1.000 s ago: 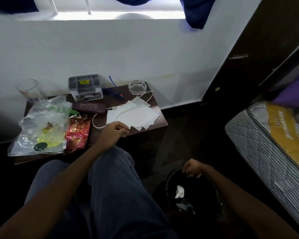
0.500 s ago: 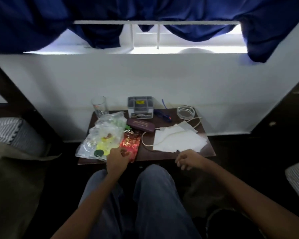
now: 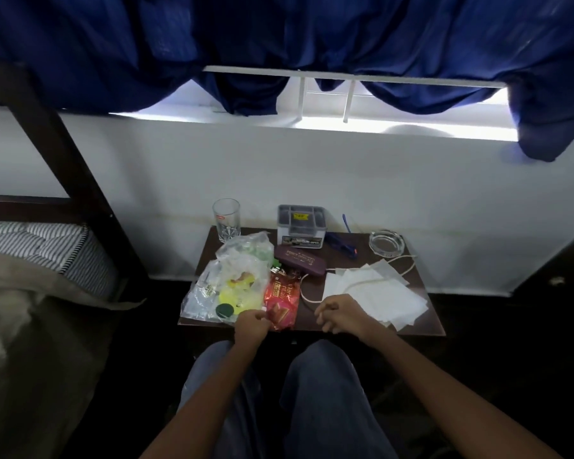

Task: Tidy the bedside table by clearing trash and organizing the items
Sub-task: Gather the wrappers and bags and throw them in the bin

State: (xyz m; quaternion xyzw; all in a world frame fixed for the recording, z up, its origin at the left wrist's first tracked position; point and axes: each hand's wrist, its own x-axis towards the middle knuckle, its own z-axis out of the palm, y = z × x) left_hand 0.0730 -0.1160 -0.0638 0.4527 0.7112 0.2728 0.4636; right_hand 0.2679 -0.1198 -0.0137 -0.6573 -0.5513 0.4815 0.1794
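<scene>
In the head view, the red snack wrapper (image 3: 280, 299) is seen at the front edge of the bedside table (image 3: 421, 329), beside the plastic bag (image 3: 226, 283). Its near corner seems pinched by the left hand (image 3: 251, 327). The right hand (image 3: 340, 314) is loosely curled and empty. The wrapper is judged light, crinkly and slippery, so an edge pinch is advised.

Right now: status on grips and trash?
Left grip at near end of red wrapper, hold unclear. Right grip loosely curled, empty, beside paper napkins. Cord loops between wrapper and napkins.

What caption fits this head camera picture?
Left hand at red snack wrapper, right hand by white tissues on bedside table.
</scene>
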